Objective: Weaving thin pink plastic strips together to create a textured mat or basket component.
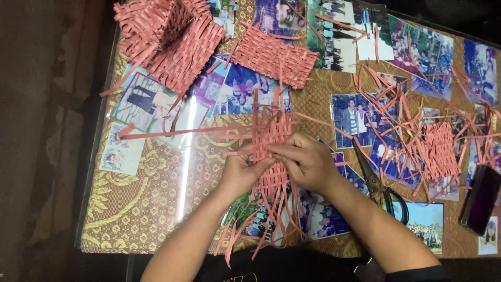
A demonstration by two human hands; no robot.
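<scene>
From the head camera, looking straight down: both hands meet at the middle of a glass-topped table (156, 230), busy on a half-woven mat of pink paper strips (271, 137). The left hand (241, 172) pinches the mat's lower left edge, fingers curled in and clamped on the strips. The right hand (308, 162) comes across from the other side, fingertips (276, 151) pressed onto the weave, thumb tucked under, gripping the same piece. Loose strip ends trail from the mat toward the person's lap, and one long strip (177, 133) runs out to the left across the table.

Around them: a tall, finished woven basket shape (169, 39) lies at the far left corner. Next to it, a flat woven panel (274, 55). Off to the right, a smaller woven square (441, 149) sits in a tangle of spare strips. A pair of scissors (376, 183) with dark handles lies just beside the right forearm, blades pointing away. A dark phone (481, 198) rests near the right edge. Photographs (143, 102) lie flat beneath the glass over a gold patterned cloth.
</scene>
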